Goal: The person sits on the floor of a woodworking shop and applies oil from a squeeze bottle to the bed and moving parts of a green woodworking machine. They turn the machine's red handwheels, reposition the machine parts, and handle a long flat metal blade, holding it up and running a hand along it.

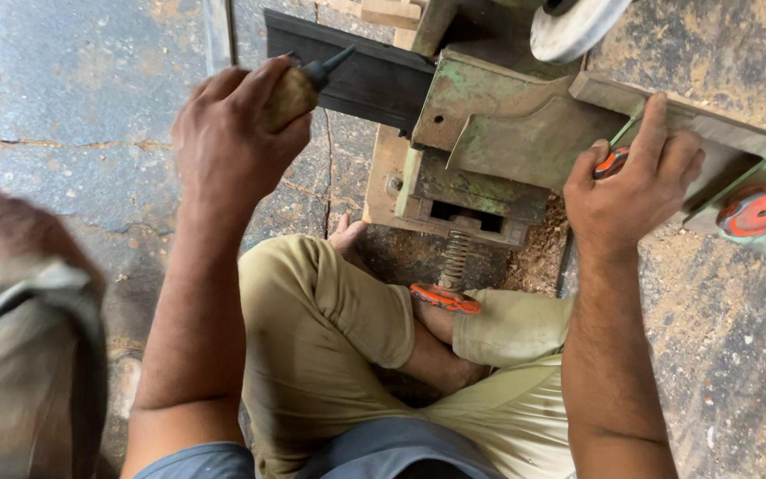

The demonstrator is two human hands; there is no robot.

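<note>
The tool handle (290, 96) at upper left looks like worn, matt wood, ending in a dark metal tip. The machine (498, 142) at upper centre is rough metal with chipped green paint, and its knobs (762, 209) look like glossy orange plastic. Below, the trousers (312, 346) are soft matt cloth, and the stone floor (90, 98) is rough and cracked.

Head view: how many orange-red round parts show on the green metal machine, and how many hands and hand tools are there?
Orange-red round parts: 3, a disc at far right, a knob under the right hand, a disc below the spring
Hands: 2, left hand, right hand
Wooden-handled hand tools: 1, gripped in the left hand
Total: 6
</note>
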